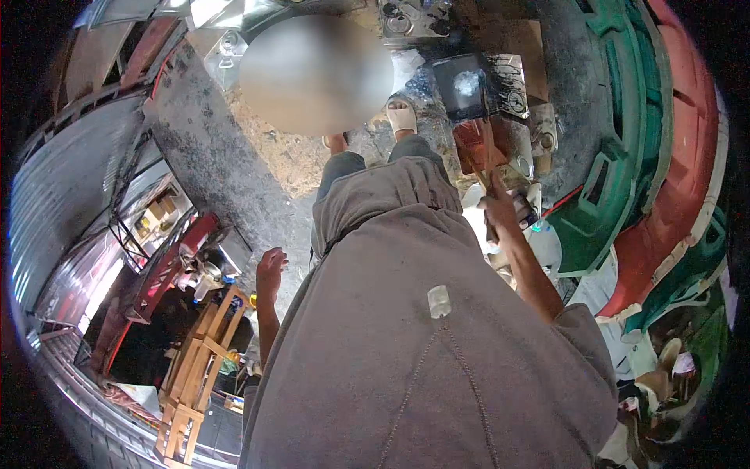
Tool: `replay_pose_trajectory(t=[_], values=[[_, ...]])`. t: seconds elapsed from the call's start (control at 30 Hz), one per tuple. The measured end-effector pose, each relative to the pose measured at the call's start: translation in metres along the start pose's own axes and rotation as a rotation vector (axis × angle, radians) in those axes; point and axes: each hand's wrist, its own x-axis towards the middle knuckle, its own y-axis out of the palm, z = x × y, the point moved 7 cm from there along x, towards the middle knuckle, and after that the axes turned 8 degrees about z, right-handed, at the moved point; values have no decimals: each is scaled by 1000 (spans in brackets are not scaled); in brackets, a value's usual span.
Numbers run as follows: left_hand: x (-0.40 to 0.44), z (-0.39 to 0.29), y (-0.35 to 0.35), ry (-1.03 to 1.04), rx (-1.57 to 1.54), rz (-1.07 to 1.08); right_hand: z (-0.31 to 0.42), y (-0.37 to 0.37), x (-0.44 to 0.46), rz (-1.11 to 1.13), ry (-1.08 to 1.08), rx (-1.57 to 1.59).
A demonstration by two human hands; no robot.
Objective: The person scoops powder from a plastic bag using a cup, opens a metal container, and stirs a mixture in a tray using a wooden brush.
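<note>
My right hand (500,209) is closed round the end of a long thin tool (487,144), maybe tongs or sticks, whose far end reaches up to a dark square tray (457,90). On that tray lies a whitish clump (468,83). Just below the tray is a reddish-brown container (478,146). My left hand (272,266) hangs beside my body over the grey floor, fingers loosely curled and apart, with nothing visible in it.
Red and green plastic pieces (609,211) curve along the right side. A wooden rack (199,367) stands at the lower left. A metal stove (414,19) is at the top. A large blurred patch hides part of the floor ahead of my feet.
</note>
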Motion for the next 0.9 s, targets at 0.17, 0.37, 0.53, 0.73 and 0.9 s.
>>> replay_pose_trajectory(t=[0.17,0.37,0.53,0.73,0.9], values=[[-4,26,14,31,-71,-2,7,16,-21,-67,-165,-290],[-22,8,35,65,-152,21,-21,11,-28,21,-106,-320],[1,21,22,110,-176,4,-17,11,-41,27,33,-10],[21,-9,10,170,31,-40,-5,7,-58,134,111,470],[36,-8,9,190,-123,-15,-42,-11,-57,382,300,974]])
